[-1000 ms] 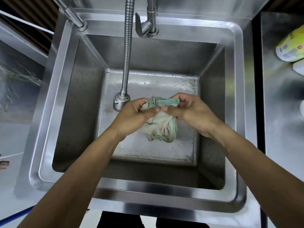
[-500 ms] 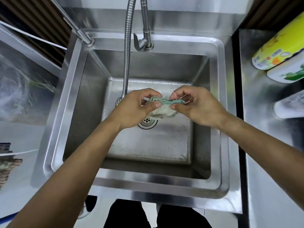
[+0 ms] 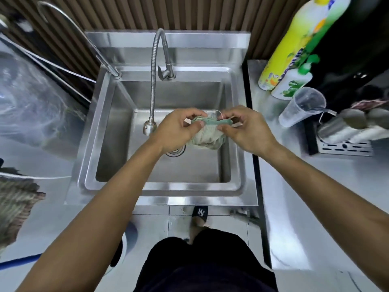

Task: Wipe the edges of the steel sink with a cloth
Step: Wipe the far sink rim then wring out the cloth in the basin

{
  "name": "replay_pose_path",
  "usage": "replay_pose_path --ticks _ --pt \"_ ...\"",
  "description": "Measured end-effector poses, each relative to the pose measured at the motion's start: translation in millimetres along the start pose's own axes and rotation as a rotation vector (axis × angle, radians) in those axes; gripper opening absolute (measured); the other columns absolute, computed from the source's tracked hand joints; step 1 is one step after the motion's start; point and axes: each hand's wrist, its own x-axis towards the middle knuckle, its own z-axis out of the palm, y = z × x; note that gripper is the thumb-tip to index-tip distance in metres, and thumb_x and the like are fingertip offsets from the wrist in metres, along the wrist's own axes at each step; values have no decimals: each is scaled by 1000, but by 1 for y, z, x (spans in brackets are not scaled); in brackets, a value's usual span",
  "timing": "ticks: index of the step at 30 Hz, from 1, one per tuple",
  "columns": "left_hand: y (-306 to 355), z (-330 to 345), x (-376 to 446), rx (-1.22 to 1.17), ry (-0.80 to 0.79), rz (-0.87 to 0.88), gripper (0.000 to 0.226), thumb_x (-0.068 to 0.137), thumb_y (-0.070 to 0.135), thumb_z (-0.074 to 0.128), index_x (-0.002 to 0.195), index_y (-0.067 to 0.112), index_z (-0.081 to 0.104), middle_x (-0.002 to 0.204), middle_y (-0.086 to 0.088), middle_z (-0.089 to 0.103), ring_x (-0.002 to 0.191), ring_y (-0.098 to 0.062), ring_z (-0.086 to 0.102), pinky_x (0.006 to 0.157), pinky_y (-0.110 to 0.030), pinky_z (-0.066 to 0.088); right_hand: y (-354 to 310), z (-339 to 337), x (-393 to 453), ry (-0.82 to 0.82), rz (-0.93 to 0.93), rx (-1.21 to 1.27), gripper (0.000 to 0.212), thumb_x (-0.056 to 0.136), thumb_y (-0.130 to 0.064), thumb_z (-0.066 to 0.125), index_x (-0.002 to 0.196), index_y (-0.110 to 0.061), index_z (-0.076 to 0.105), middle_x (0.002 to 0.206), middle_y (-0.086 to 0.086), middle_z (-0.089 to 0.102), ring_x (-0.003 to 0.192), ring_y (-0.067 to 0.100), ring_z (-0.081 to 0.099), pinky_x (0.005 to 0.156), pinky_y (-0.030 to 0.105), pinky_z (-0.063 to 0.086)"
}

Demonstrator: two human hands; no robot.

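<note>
A person stands at the steel sink (image 3: 117, 186) and holds a cloth (image 3: 207, 134) up over its basin with both bare hands, above the right half of the basin floor and clear of the steel. The left hand (image 3: 176, 131) pinches the cloth's left end between thumb and fingers, closed on the fabric; the right hand (image 3: 246, 129) likewise grips the right end, thumb and forefinger closed on a greenish hem drawn taut between the two hands. Below that hem the rest of the cloth, pale and crumpled, sags in a loose pouch. The cloth touches none of the sink's rims. Under the left hand, on the basin floor, part of the round drain (image 3: 175, 151) shows. A flexible hose faucet (image 3: 153, 85) rises from the sink's back ledge, arches over and hangs its nozzle into the basin just left of the left hand. A second, thinner spout (image 3: 88, 41) stands at the sink's back left corner. On the steel counter (image 3: 294, 218) to the right of the sink stand a yellow-green bottle (image 3: 294, 43), a smaller white bottle (image 3: 291, 83) just in front of it, and a clear plastic cup (image 3: 301, 107) nearer the viewer. Beyond the cup sits a slotted metal rack (image 3: 345, 147) with blurred items on it. Below the sink's front edge, one foot in a dark slipper (image 3: 200, 213) rests on the tiled floor.
</note>
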Motion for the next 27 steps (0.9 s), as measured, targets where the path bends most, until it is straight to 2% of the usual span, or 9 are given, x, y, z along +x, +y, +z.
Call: replay_pose_path --ticks 3,6,9,13,15,17,20,24,27 --pt "23 31 -25 3 -61 13 16 99 16 68 113 21 74 73 22 71 50 -1 52 54 -18 42 -7 -31 -49 42 28 -48 14 86 -13 83 97 -20 78 94 -6 70 84 4 67 81 27 56" --pt "44 67 -51 -31 -146 44 17 98 22 71 113 27 76 88 6 77 68 -11 63 65 -28 49 -9 -62 -104 54 56 -136 12 87 -12 82 98 -15 79 96 -1 72 88 18 70 87 38 60" --pt "67 100 -77 -63 -205 69 16 96 25 73 107 36 77 94 -4 78 73 -22 66 67 -34 50 -16 -94 -156 43 99 -174 12 87 -15 83 95 -21 78 96 -10 70 85 11 69 83 30 60" --pt "95 136 -113 -63 -279 90 15 96 23 73 107 33 77 82 22 74 65 -4 60 66 -23 47 -27 -128 -221 20 209 -142 11 84 -20 86 86 -27 78 90 -14 73 77 6 70 72 19 56" --pt "98 155 -125 -40 -327 94 12 97 25 72 107 31 77 88 22 73 66 3 59 67 -17 47 -23 -141 -243 -28 255 -103 10 84 -23 86 83 -29 78 87 -14 74 77 6 69 72 18 55" --pt "93 178 -129 -33 -342 60 13 97 28 71 109 29 77 100 15 74 83 4 65 76 -18 50 -8 -150 -252 -88 313 -55 8 85 -22 85 83 -28 79 81 -9 76 72 7 68 72 21 53" --pt "73 215 -128 -50 -303 -80 17 97 28 71 113 26 77 108 6 76 98 2 66 81 -13 50 31 -153 -250 -155 418 35 8 87 -11 81 83 -18 81 74 6 77 65 12 67 73 32 58" --pt "39 269 -119 -122 -200 -238 17 98 23 69 114 21 77 108 1 77 103 -15 71 80 -13 52 99 -139 -235 -229 426 10 7 89 -6 77 88 -11 82 81 6 78 69 10 69 87 47 62" --pt "19 298 -116 50 47 -248 30 102 21 60 132 21 64 122 4 66 108 -14 64 91 -16 50 136 -124 -228 -184 312 -90 28 95 -6 67 123 -12 73 120 -1 71 104 3 66 110 29 48"
